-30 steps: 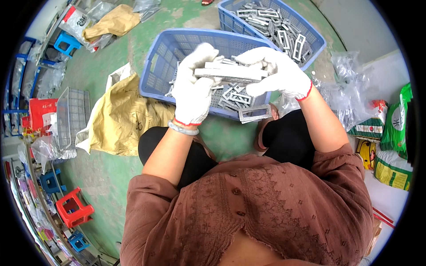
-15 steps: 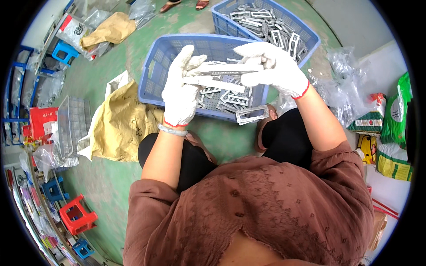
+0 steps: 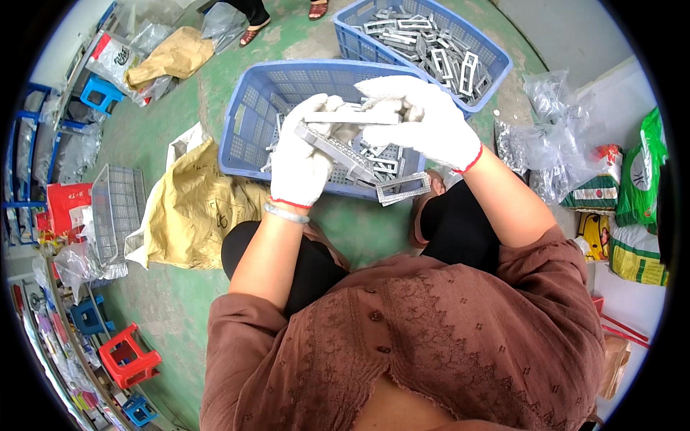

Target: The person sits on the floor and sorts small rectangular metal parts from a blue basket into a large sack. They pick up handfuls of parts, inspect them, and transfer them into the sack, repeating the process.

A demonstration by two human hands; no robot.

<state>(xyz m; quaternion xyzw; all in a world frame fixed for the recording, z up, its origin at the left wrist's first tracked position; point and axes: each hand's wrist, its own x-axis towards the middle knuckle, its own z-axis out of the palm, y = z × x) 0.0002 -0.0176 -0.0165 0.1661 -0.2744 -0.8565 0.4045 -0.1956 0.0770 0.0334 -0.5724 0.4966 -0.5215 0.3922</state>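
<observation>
White knitted gloves with red cuffs cover both my hands, raised over the near blue plastic crate (image 3: 233, 133). In my left hand (image 3: 298, 169), a grey rectangular metal frame (image 3: 336, 151) slants down to the right, held by closed fingers. My right hand (image 3: 435, 126) pinches a second, lighter metal bar-like piece (image 3: 352, 118) lying level; its left end meets my left fingers. Loose metal frames fill part of the crate below, partly hidden by my hands. One open metal frame (image 3: 405, 195) leans over the crate's near rim.
Behind stands another blue crate (image 3: 353, 44) heaped with metal frames. A yellow woven sack (image 3: 183, 215) lies left, beside a wire basket (image 3: 115, 208). Red (image 3: 129, 355) and blue stools line the left shelving. Clear plastic bags (image 3: 550, 144) lie right. Another person's sandalled feet (image 3: 255, 32) stand at the back.
The left hand's frame has turned from nearly level to slanting down right. My hands have come closer together. The other person's feet show more at the top.
</observation>
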